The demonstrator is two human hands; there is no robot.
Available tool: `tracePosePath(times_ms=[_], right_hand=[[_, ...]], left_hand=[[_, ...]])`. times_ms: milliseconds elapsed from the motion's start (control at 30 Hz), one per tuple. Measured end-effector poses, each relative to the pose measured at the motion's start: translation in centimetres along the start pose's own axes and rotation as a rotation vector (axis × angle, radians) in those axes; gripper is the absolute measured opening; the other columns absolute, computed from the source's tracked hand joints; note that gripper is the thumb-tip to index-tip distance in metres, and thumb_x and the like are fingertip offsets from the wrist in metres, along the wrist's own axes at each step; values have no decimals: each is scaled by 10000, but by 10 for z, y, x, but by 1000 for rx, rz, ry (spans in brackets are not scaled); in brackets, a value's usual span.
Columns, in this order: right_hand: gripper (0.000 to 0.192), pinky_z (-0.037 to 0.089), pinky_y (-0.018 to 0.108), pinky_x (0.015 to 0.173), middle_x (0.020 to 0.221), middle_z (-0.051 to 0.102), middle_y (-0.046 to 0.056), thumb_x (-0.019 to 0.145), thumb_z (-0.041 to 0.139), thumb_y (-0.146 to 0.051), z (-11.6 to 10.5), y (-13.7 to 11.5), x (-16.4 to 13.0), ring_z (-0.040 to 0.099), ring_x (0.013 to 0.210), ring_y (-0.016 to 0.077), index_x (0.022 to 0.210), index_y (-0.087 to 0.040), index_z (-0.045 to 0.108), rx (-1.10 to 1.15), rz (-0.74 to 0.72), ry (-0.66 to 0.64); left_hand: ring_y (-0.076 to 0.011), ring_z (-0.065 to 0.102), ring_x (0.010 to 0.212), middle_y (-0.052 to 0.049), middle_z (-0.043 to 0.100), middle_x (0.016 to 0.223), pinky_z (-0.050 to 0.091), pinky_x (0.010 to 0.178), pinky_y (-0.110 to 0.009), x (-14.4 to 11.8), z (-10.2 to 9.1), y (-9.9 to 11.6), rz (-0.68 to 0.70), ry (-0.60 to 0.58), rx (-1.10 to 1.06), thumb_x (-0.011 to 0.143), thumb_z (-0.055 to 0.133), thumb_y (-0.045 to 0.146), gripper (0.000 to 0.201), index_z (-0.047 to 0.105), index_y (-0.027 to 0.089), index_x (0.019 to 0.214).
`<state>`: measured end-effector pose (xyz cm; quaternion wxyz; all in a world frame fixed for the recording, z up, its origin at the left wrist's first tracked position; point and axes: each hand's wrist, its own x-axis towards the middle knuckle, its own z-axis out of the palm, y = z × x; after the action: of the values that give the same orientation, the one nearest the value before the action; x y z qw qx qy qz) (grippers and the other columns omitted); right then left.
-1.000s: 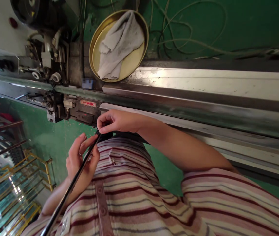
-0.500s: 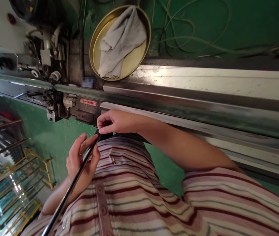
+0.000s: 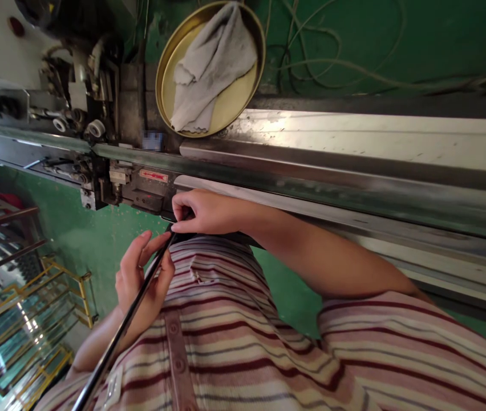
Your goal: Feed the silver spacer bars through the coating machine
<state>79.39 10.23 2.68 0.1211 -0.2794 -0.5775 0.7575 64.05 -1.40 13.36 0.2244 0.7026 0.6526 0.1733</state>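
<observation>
A long, thin, dark rod (image 3: 130, 311) with a glossy side slants from the lower left up to my hands, in front of the striped shirt. My left hand (image 3: 134, 282) supports it from beneath, thumb on one side and fingers on the other, the fingers partly curled. At the upper end of the rod, my right hand (image 3: 202, 211) pinches it between thumb and forefinger. The very tip is hidden by those fingers. Both hands are just below the near edge of the machine rail (image 3: 243, 194).
Beyond the rail, a round gold-coloured tray (image 3: 163, 97) holds a grey cloth (image 3: 213, 71). Machine fittings with white rollers (image 3: 96, 128) stand at upper left. Yellow racks (image 3: 82, 297) are at lower left. Loose cables (image 3: 337, 63) lie on the green floor.
Both hands keep their grip on the rod, with the right fingers shifted only very slightly. The machine and tray sit a little higher in the picture.
</observation>
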Motion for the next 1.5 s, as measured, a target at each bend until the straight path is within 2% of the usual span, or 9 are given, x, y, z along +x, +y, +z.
tracePosePath(times_ms=[100,300,467,667,900,1067,1233,1500], right_hand=[[175,325,231,579,686,570,-19,776,701,-271,1,6,3,465,629,96,750,-161,567,76,-13,-45],[167,376,220,610,709,588,-23,781,693,-276,0,18,8,500,665,96,819,-160,578,373,8,-164],[166,378,218,612,680,577,-29,758,721,-278,-6,19,9,491,647,85,812,-148,633,431,27,-215],[158,384,212,589,638,581,-34,715,746,-241,-8,20,10,499,615,82,753,-147,624,493,39,-206],[128,373,208,571,628,579,-33,703,730,-208,-7,17,10,495,602,79,716,-145,619,436,6,-159],[110,404,217,608,686,631,-17,723,712,-222,-11,15,8,543,651,94,794,-140,696,327,-44,-165],[156,433,224,641,732,683,6,736,699,-218,-18,11,7,580,682,107,854,-130,751,228,-80,-190],[132,405,228,664,727,689,3,765,684,-216,-26,5,13,570,687,108,834,-140,767,-35,-252,-171]], left_hand=[[-206,738,984,-76,731,1094,563,1014,-398,0,0,1,-5,1,-3,865,670,115,608,359,225,1375],[-205,728,1020,-92,712,1149,551,1027,-405,2,1,3,-14,-3,-28,868,658,99,584,367,222,1360],[-200,723,1036,-85,732,1114,505,1076,-429,3,1,4,-26,-19,8,875,654,109,578,363,222,1360],[-202,722,1040,-80,720,1113,491,1084,-437,3,2,3,-23,-9,16,877,655,130,562,367,228,1350],[-201,712,1067,-75,711,1136,457,1107,-447,4,4,0,-54,-30,-60,885,642,144,607,326,242,1395],[-191,700,1091,-70,717,1132,421,1129,-454,10,3,-2,-33,-75,-126,908,615,164,570,331,242,1397],[-195,669,1153,-93,694,1206,472,1067,-427,17,-4,-2,-27,-206,-88,934,571,162,552,307,241,1412],[-202,662,1152,-93,675,1223,516,1005,-388,30,-12,-15,105,-355,-48,926,565,172,581,296,245,1437]])
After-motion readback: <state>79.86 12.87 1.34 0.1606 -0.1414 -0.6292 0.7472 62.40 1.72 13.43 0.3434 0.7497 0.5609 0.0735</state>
